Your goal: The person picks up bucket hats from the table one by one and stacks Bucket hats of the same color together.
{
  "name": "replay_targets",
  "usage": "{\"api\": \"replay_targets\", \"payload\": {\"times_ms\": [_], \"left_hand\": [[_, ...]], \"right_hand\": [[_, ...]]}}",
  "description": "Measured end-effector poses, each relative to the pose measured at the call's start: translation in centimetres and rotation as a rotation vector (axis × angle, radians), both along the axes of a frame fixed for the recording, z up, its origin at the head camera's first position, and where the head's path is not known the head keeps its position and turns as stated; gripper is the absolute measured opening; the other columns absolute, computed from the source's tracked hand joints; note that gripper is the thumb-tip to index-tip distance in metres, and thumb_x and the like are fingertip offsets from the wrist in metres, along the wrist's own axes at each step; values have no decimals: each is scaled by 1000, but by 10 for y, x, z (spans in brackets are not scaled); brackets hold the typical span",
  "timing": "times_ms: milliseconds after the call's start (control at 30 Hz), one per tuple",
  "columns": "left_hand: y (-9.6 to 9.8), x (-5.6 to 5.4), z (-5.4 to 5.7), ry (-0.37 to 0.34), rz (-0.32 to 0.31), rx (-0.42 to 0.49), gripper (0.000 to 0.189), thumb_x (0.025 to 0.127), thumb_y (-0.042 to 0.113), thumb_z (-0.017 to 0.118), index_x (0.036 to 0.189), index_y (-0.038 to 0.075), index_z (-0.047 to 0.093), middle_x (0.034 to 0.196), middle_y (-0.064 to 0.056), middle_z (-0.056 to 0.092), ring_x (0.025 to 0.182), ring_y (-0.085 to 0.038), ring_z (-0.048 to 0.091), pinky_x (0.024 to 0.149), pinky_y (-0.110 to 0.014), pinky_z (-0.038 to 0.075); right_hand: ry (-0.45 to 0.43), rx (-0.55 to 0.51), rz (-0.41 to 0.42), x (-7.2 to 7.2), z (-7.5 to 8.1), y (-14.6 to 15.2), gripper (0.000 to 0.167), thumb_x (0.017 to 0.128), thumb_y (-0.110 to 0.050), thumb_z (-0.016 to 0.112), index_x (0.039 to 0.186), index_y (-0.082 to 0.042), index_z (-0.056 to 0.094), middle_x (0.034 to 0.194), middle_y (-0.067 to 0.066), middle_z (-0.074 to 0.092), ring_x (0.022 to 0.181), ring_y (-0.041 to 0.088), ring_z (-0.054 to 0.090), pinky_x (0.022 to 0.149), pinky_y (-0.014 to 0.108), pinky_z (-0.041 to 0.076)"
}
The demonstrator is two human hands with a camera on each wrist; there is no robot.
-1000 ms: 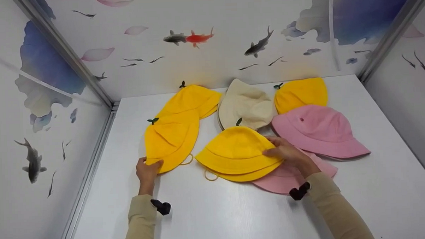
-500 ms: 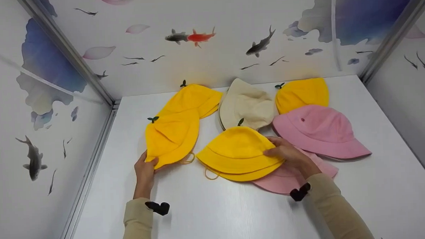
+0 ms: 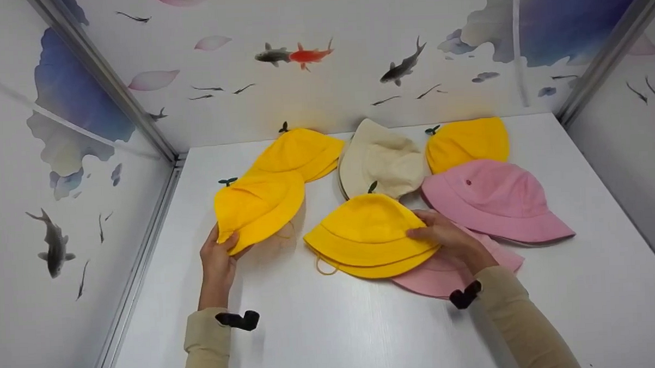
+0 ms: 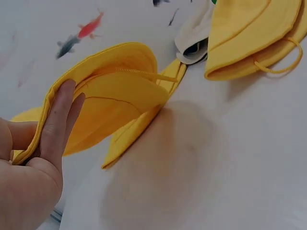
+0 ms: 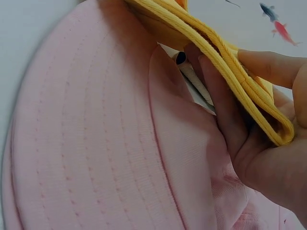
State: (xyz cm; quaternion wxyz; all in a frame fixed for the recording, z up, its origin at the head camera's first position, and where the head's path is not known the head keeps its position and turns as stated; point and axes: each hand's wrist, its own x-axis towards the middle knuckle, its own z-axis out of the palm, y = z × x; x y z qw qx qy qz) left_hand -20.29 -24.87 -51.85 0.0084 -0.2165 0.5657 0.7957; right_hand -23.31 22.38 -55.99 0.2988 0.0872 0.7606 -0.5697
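Note:
My left hand pinches the brim of a yellow bucket hat topped with a green sprout. In the left wrist view that hat is lifted off the table, its inside showing, with fingers under the brim and a cord across it. My right hand grips the right edge of a second yellow hat, thumb on top and fingers beneath. The right wrist view shows its folded brim between thumb and fingers. Partly under this hat lies a pale pink hat.
Behind the left hat sits another yellow hat. A cream hat stands at the back middle. A yellow hat and a pink hat overlap at the right. Printed panels wall in the white table at the back and sides.
My left hand has shifted a little left and away from me, raising the front of its yellow hat off the table. The right hand and its hat have hardly moved.

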Motion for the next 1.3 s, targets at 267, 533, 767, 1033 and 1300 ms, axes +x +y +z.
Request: {"api": "replay_targets", "payload": {"times_ms": [267,533,767,1033,1300], "left_hand": [[23,6,28,130,-57,128,60,100,6,57,155,18,35,142,-4,48,115,-18,67,94,-34,58],[50,11,54,254,-186,181,54,100,2,56,150,13,39,136,-7,53,110,-20,68,86,-33,61],[73,19,60,354,-369,185,50,99,-1,55,147,7,40,126,-6,62,103,-18,68,90,-31,60],[100,18,40,281,-508,165,52,98,1,59,146,2,41,123,-4,64,102,-18,66,94,-31,58],[122,19,25,254,-666,215,52,98,3,60,146,2,40,123,-4,63,106,-17,66,97,-32,57]], "right_hand": [[-1,-28,-4,-2,-1,-1,73,86,-52,72,150,-28,46,139,4,55,126,28,48,125,57,17],[-31,64,-26,-4,1,1,87,89,-64,61,158,-19,32,161,10,28,141,33,30,125,63,5],[-78,10,-102,-5,3,2,86,91,-73,48,156,-18,34,156,8,35,140,29,33,127,57,8],[-105,-164,-176,-5,1,6,91,92,-80,28,158,-18,31,163,7,31,146,27,31,129,47,14],[-168,-347,-283,-2,3,8,94,83,-83,45,151,-20,38,145,3,42,136,21,41,124,38,30]]}}
